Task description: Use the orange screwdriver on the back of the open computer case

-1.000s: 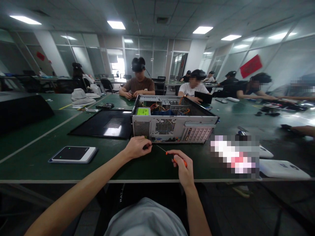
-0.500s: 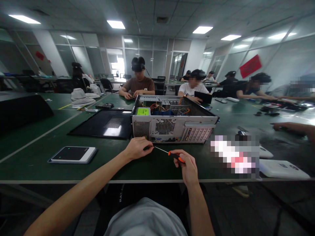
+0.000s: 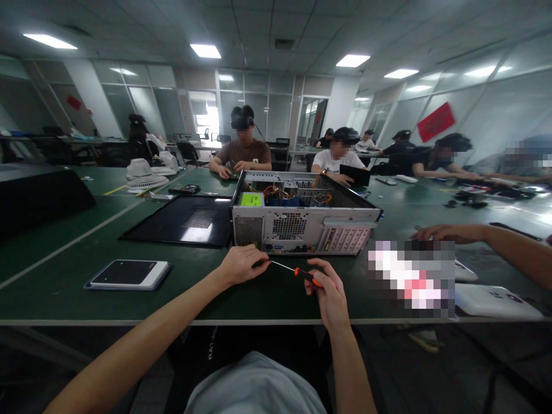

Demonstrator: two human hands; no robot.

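Observation:
My right hand [image 3: 330, 287] grips a screwdriver [image 3: 309, 277] by its black and orange handle; the index finger is raised a little off the handle. The metal shaft points left to my left hand [image 3: 245, 264], whose fingers pinch a small dark piece [image 3: 260, 263] at the screwdriver's tip. What that piece is I cannot make out. Just beyond both hands an open computer case [image 3: 302, 230] lies on its side, its rear panel facing me. Cables and a power supply with a green label [image 3: 252, 199] show inside it.
A black side panel [image 3: 172, 221] lies left of the case on the green table [image 3: 56, 247]. Nearer stands a white and dark flat device [image 3: 129, 273]. At right, a co-worker's hand [image 3: 444, 233] reaches over a blurred-out patch beside a white device [image 3: 498, 299]. Other people sit opposite.
A co-worker's arm has reached farther in from the right. My right index finger has lifted slightly from the handle. My left hand still pinches the small piece at the tip.

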